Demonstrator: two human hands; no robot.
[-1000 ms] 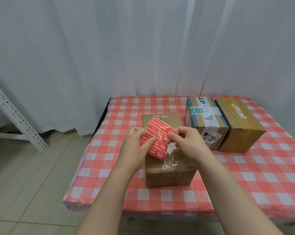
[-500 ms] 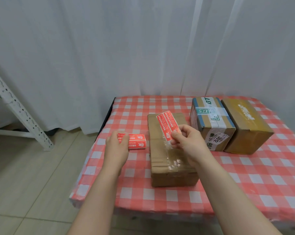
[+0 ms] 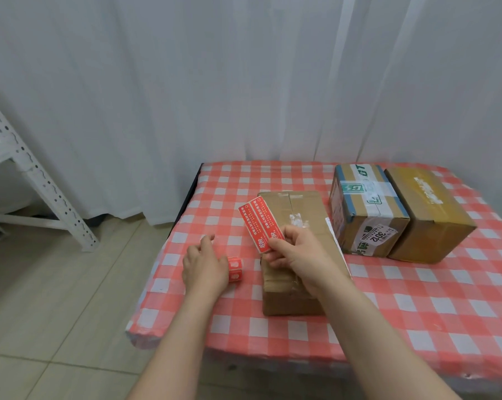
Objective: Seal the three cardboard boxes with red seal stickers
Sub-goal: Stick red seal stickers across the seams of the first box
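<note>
Three cardboard boxes stand on the red-checked table (image 3: pixel 417 298). The plain brown box (image 3: pixel 299 209) is nearest, with clear tape on its top. A box with blue and white tape (image 3: pixel 365 194) and a yellowish box (image 3: pixel 429 209) sit side by side at the back right. My right hand (image 3: pixel 299 255) pinches a strip of two red seal stickers (image 3: pixel 260 223) by its lower end, held upright over the brown box's left edge. My left hand (image 3: pixel 205 267) rests flat on the cloth, covering most of a small stack of red stickers (image 3: pixel 234 268).
A white slotted metal rack leg (image 3: pixel 44 186) slants down to the tiled floor on the left. White curtains hang behind the table. The table's left edge (image 3: pixel 163 255) is just beside my left hand. A white paper edge (image 3: pixel 335 241) shows along the brown box's right side.
My left hand carried the sticker stack away from my right hand and lowered it onto the cloth left of the brown box. My right hand kept a strip of two stickers.
</note>
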